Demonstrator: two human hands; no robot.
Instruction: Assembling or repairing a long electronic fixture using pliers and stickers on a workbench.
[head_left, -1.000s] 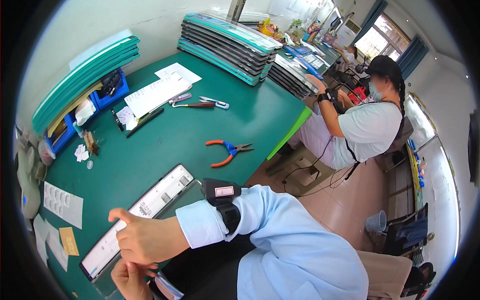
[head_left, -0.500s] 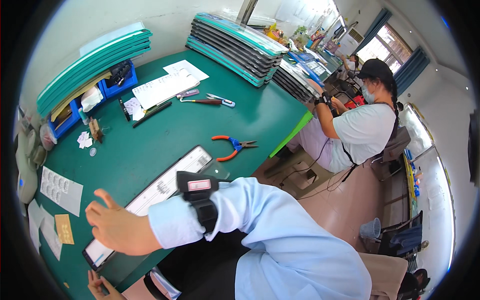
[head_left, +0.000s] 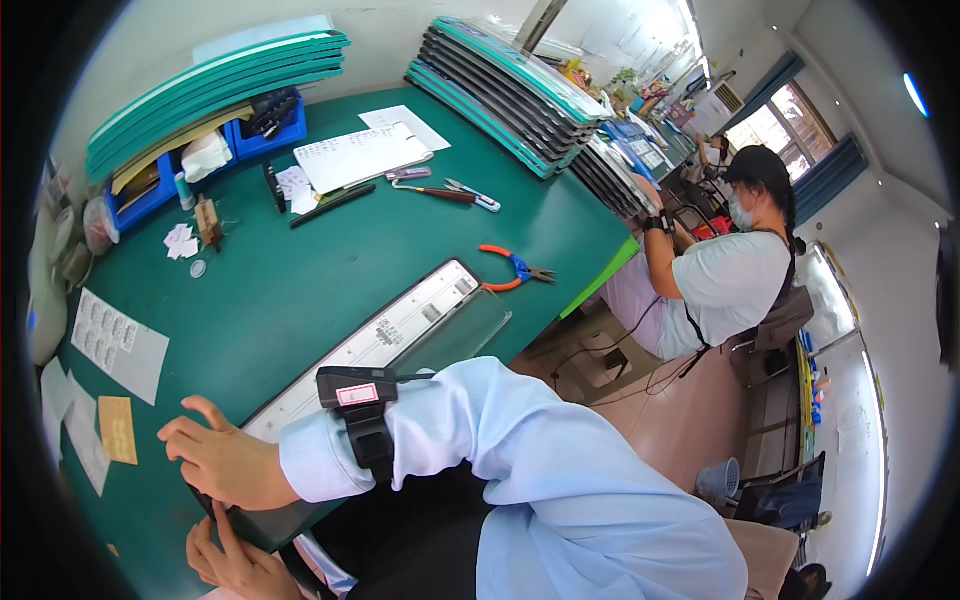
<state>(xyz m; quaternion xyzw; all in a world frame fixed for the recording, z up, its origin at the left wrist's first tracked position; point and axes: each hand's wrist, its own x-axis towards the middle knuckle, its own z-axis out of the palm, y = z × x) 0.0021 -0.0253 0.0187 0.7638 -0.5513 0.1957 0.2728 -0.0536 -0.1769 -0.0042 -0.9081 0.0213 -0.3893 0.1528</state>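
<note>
A long, narrow panel (head_left: 385,328) with dark edges and a white printed face lies slantwise across the green table. Along its right side shows a see-through, greyish sheet (head_left: 452,338). Over the panel's near-left end is my right hand (head_left: 228,462), its index finger raised and its fingers apart. Just below it my left hand (head_left: 238,562) has its index finger stretched up to the panel's end, close to the right hand's underside. The contact between fingertips and panel is partly hidden. A black device (head_left: 352,392) is strapped round my right sleeve.
Orange-handled pliers (head_left: 518,270) lie beyond the panel. Papers (head_left: 360,160), a knife (head_left: 473,195) and a black pen-like stick (head_left: 332,206) are farther back. Stacked framed panels (head_left: 505,95) and blue bins (head_left: 145,195) line the wall. A co-worker (head_left: 725,245) sits at the right.
My left hand has come up and farther into view, closer to my right hand. The panel's near end, bare before, is now mostly covered. The whole view has shifted slightly.
</note>
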